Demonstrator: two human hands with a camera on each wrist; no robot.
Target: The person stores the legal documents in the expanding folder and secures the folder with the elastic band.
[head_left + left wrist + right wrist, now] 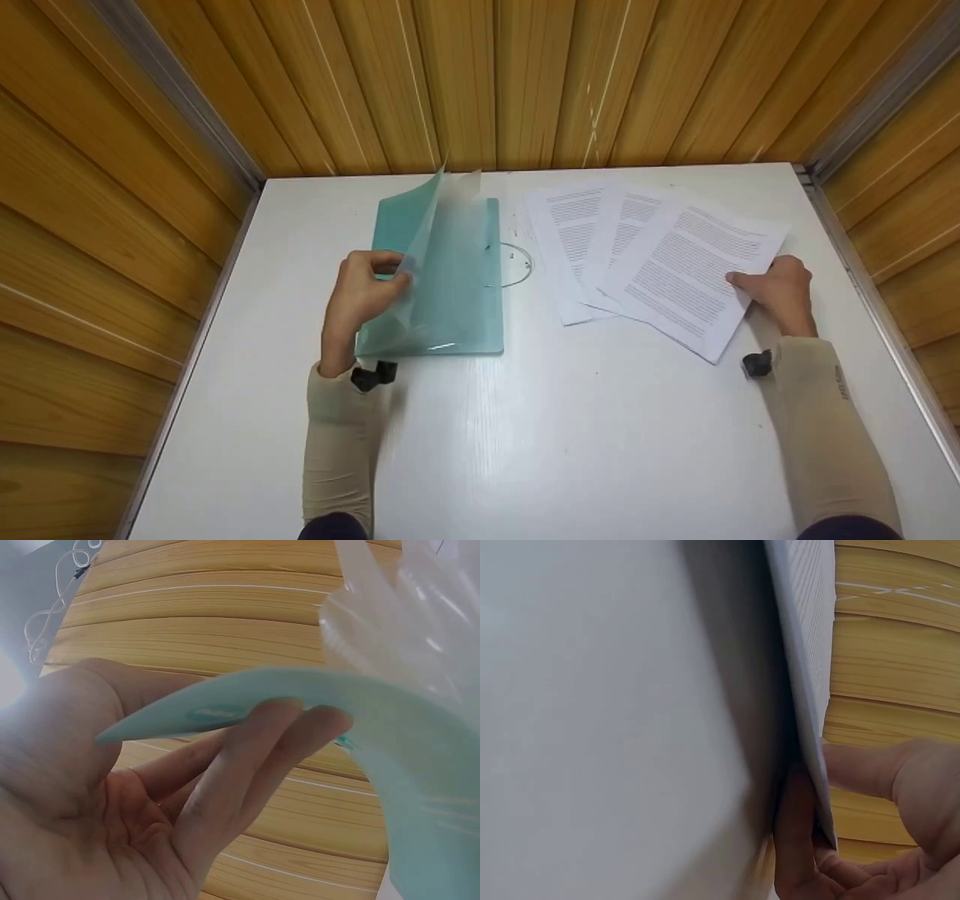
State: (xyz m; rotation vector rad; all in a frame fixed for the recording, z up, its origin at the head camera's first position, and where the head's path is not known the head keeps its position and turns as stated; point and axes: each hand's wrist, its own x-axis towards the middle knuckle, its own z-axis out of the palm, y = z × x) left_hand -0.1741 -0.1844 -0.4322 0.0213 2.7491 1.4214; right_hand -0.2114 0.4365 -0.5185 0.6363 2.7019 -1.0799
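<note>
A teal plastic folder (469,307) lies on the left half of the table, its cover and some clear sleeves (459,191) lifted and bent upward. My left hand (364,292) pinches the raised leaves by their left edge. In the left wrist view, the curved teal cover (420,765) runs between the thumb and the fingers. To the right, printed sheets (574,232) are fanned out and overlap. My right hand (780,296) grips the right edge of the front sheet (686,274), thumb on top and fingers underneath. That edge is raised off the table in the right wrist view.
The white table (525,435) is enclosed by wood-patterned panels (525,82) at the back and both sides. A thin ring-shaped mark or loop (531,262) shows beside the folder's right edge. Small black devices (757,364) sit at both wrists.
</note>
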